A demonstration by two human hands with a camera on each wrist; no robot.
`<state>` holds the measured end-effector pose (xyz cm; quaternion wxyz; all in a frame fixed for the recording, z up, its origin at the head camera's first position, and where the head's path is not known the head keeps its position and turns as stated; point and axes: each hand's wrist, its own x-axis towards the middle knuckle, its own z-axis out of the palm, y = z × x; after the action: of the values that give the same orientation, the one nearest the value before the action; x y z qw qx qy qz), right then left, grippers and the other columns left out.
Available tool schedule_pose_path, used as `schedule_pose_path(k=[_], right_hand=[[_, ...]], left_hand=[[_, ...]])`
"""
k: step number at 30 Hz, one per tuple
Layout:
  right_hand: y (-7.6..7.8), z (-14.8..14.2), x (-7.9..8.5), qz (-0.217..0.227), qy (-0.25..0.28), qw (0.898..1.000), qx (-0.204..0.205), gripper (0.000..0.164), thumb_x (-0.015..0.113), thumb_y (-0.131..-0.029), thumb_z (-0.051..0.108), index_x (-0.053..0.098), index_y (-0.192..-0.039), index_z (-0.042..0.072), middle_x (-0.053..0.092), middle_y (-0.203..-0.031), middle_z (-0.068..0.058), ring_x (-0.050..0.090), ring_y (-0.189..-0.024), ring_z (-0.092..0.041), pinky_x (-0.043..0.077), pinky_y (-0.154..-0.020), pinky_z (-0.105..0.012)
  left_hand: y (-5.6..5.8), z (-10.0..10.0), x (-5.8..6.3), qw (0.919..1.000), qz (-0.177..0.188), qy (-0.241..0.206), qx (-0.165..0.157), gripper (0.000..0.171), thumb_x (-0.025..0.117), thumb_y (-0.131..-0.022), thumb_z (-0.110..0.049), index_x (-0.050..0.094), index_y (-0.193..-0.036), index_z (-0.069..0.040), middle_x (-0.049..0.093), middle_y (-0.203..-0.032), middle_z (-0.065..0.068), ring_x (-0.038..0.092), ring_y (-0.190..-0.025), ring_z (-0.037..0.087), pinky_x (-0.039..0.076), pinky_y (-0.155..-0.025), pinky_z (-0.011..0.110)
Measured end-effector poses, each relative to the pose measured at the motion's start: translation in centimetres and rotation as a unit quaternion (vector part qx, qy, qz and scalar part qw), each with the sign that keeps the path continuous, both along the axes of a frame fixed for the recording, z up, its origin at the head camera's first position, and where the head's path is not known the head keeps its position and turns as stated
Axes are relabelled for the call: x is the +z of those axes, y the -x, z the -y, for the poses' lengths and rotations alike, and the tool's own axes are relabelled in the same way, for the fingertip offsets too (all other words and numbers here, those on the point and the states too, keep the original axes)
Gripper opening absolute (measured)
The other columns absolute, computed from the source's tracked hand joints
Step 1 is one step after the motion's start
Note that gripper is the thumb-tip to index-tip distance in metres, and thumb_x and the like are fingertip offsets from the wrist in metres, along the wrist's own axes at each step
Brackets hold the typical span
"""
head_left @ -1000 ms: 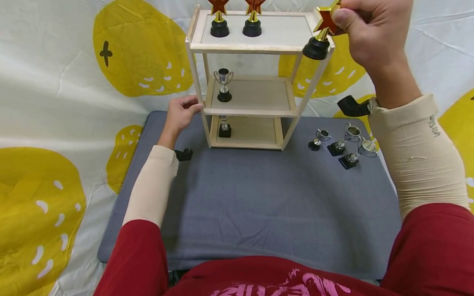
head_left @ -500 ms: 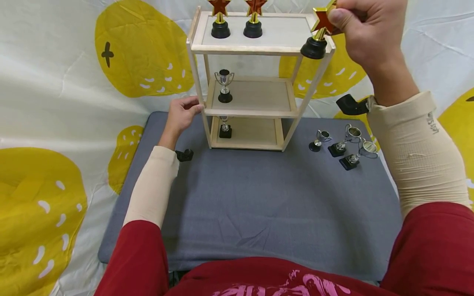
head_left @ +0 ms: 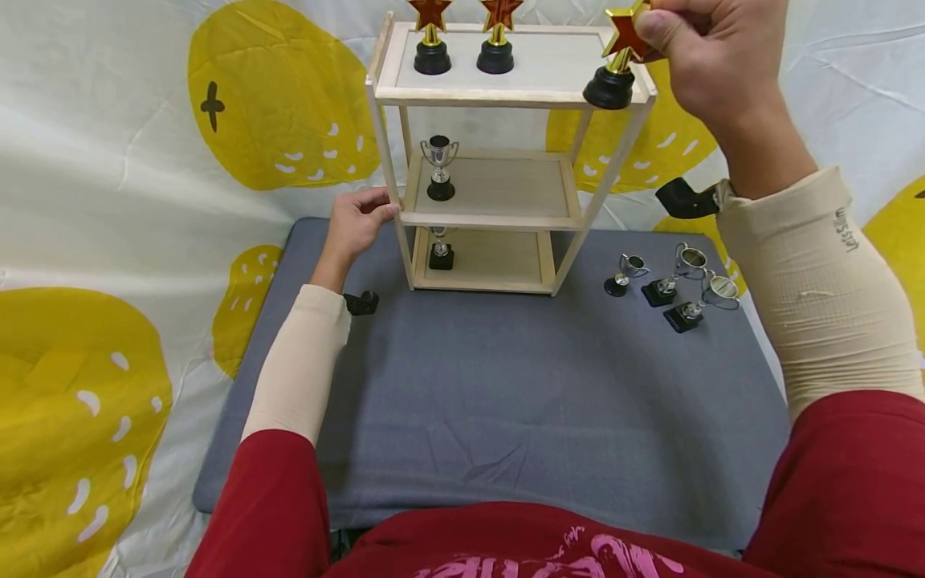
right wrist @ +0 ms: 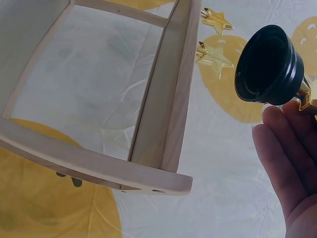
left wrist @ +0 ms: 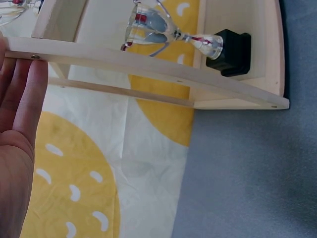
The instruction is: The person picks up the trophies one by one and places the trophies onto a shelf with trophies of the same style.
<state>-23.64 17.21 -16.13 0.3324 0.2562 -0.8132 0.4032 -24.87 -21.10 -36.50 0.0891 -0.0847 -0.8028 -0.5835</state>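
My right hand (head_left: 723, 60) pinches a star trophy (head_left: 609, 88) by its red and gold star. The trophy tilts at the top tier's right front corner; the right wrist view shows its hollow black base (right wrist: 270, 64) clear of the wood. My left hand (head_left: 356, 229) holds the left front post of the wooden shelf (head_left: 491, 219) at its middle tier, fingers (left wrist: 29, 99) against the post. Two star trophies, a left one (head_left: 432, 56) and a second one (head_left: 495, 56), stand on the top tier. A silver cup (head_left: 439, 164) stands on the middle tier, another cup (head_left: 441, 255) on the bottom.
On the grey table (head_left: 506, 385), right of the shelf, stand a small silver cup (head_left: 620, 281) and two larger cups, one behind (head_left: 661, 289) and one in front (head_left: 685, 315). A white cloth with yellow shapes (head_left: 282, 96) hangs behind the shelf.
My right hand has moved slightly left with the star trophy, bringing its base further over the top tier's front right corner. The left hand keeps its place on the post.
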Motion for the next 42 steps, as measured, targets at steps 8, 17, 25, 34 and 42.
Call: schedule_pose_path(k=[8,17,25,34,42], right_hand=[[0.4,0.0,0.2,0.009,0.002,1.000,-0.011,0.026,0.061,-0.096,0.021,0.073,-0.114,0.007,0.075,-0.112,0.000,0.067,-0.086,0.006,0.054,-0.083,-0.010],[1.0,0.1,0.5,0.079,0.018,0.996,-0.027,0.032,0.060,-0.094,0.027,0.070,-0.121,0.012,0.071,-0.123,-0.001,0.068,-0.098,0.000,0.054,-0.088,-0.011],[1.4,0.1,0.4,0.051,0.002,0.998,-0.025,0.032,0.059,-0.096,0.026,0.068,-0.124,0.013,0.069,-0.125,-0.002,0.068,-0.104,-0.003,0.054,-0.089,-0.012],[1.5,0.2,0.4,0.088,0.015,0.996,-0.024,0.035,0.059,-0.094,0.028,0.067,-0.125,0.014,0.068,-0.127,-0.002,0.067,-0.102,-0.003,0.053,-0.091,-0.012],[1.5,0.3,0.6,0.114,0.027,0.993,-0.029,0.036,0.060,-0.094,0.029,0.065,-0.127,0.016,0.066,-0.129,0.001,0.066,-0.108,-0.006,0.053,-0.094,-0.013]], left_hand=[[-0.1,0.0,0.3,1.0000,0.006,-0.007,0.001,0.027,0.069,-0.091,-0.008,0.071,-0.117,0.001,0.074,-0.101,0.005,0.067,-0.088,0.006,0.058,-0.086,0.023],[1.3,0.5,-1.1,0.9998,0.015,-0.013,0.005,0.030,0.070,-0.091,-0.013,0.071,-0.118,-0.002,0.072,-0.101,0.002,0.066,-0.089,0.005,0.058,-0.088,0.024],[1.1,0.4,-0.7,0.9997,0.017,-0.015,0.000,0.032,0.070,-0.091,-0.010,0.069,-0.120,0.001,0.073,-0.100,0.003,0.066,-0.087,0.004,0.059,-0.086,0.023],[0.2,0.0,0.1,0.9997,0.018,-0.014,-0.002,0.028,0.071,-0.090,-0.009,0.072,-0.116,0.000,0.074,-0.097,0.002,0.066,-0.087,0.007,0.058,-0.084,0.023],[0.2,0.0,-0.2,0.9996,0.008,-0.028,-0.007,0.026,0.070,-0.090,-0.007,0.072,-0.116,0.000,0.073,-0.095,-0.001,0.067,-0.087,0.007,0.059,-0.086,0.024]])
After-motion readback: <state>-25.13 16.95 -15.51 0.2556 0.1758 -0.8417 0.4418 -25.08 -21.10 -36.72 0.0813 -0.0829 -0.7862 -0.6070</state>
